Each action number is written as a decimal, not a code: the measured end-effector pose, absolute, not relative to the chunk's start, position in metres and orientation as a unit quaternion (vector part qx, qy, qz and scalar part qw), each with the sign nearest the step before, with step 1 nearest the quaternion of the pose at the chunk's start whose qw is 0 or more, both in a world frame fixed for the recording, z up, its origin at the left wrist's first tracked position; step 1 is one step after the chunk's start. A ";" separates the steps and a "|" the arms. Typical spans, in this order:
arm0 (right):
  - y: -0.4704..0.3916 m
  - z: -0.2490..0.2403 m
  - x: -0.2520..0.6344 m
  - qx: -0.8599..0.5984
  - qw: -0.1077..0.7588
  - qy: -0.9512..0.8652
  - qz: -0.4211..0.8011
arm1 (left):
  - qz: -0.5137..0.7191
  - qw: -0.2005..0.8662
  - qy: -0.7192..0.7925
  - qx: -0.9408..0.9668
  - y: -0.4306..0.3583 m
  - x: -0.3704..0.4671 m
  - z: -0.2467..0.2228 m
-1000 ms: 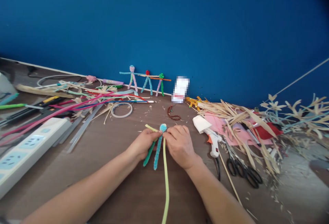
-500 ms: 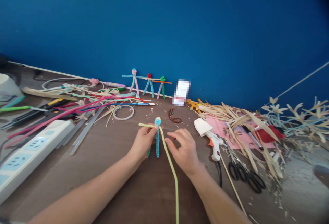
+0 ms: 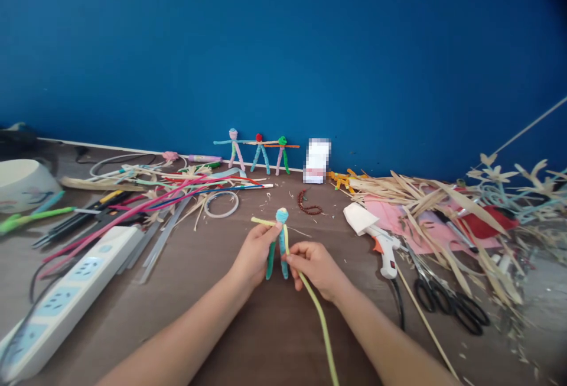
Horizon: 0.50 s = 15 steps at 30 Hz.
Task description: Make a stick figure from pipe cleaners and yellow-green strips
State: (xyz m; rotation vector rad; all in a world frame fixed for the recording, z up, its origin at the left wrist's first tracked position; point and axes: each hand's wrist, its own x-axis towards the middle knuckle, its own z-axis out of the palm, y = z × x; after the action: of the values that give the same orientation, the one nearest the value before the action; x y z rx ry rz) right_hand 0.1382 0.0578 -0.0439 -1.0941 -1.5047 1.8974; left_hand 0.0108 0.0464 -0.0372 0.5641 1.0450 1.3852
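My left hand (image 3: 257, 253) pinches a small pipe-cleaner figure (image 3: 282, 216) just below its light-blue head. Its two legs, one teal and one light blue, hang down between my hands. A pale yellow pipe cleaner (image 3: 319, 309) passes across the figure's neck, a short end sticking out to the left above my left hand. My right hand (image 3: 316, 268) is closed on the long part of it, beside the light-blue leg. From there the yellow length trails down to the bottom edge of the view.
Three finished-looking figures (image 3: 259, 152) lean against the blue wall. A white glue gun (image 3: 387, 250) and black-handled scissors (image 3: 469, 312) lie right, near dried strips (image 3: 411, 197). On the left are a power strip (image 3: 66, 303), loose pipe cleaners (image 3: 146, 200) and a clear ring (image 3: 221, 204).
My right hand was apart from the yellow pipe cleaner with fingers spread; now it has closed on it and drawn it down beside the figure. The view has shifted slightly.
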 end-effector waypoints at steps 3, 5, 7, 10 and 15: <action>0.065 -0.042 0.146 -0.387 0.223 -0.542 0.711 | 0.581 0.632 0.456 0.236 0.047 0.006 -0.033; 0.070 -0.043 0.150 -0.393 0.222 -0.542 0.709 | 0.570 0.647 0.451 0.233 0.047 0.004 -0.031; 0.075 -0.045 0.152 -0.414 0.230 -0.547 0.690 | 0.556 0.660 0.454 0.224 0.047 0.003 -0.030; 0.081 -0.047 0.155 -0.446 0.265 -0.554 0.652 | 0.534 0.668 0.472 0.214 0.046 0.003 -0.029; 0.088 -0.048 0.159 -0.460 0.326 -0.588 0.580 | 0.506 0.682 0.475 0.231 0.046 0.002 -0.032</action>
State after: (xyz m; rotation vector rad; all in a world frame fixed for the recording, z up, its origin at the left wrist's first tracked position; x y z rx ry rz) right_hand 0.1594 0.0884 -0.0484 -1.2053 -1.5419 1.5200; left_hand 0.0024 0.0459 -0.0318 0.5177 1.0646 1.1360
